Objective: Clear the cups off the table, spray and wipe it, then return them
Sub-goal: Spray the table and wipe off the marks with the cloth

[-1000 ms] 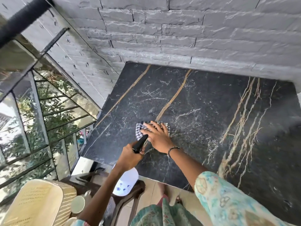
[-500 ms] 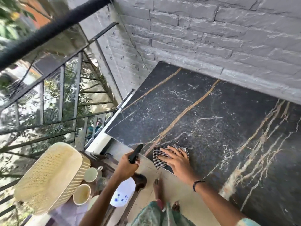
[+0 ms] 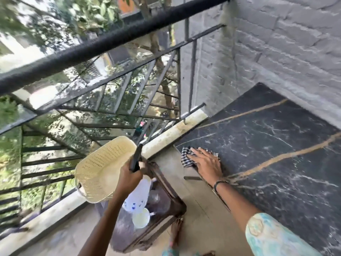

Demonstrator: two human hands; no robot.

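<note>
The black marble table (image 3: 276, 145) with tan veins fills the right side. My right hand (image 3: 206, 165) lies flat on a checked cloth (image 3: 187, 157) at the table's near-left corner. My left hand (image 3: 130, 176) grips a white spray bottle (image 3: 137, 195) by its black trigger head, holding it over a low brown stool (image 3: 166, 185) to the left of the table. One pale cup (image 3: 141, 218) shows on the stool just below the bottle; the bottle and my arm hide whatever else stands there.
A cream woven basket (image 3: 103, 169) lies tilted beside the stool. A black metal railing (image 3: 92, 50) runs along the left, with trees beyond. A grey brick wall (image 3: 286, 43) backs the table. My bare foot (image 3: 176, 231) stands on the tiled floor.
My view has swung left toward the railing and stool. My right hand dragged the cloth to the table's near-left corner. My left hand keeps the spray bottle over the stool.
</note>
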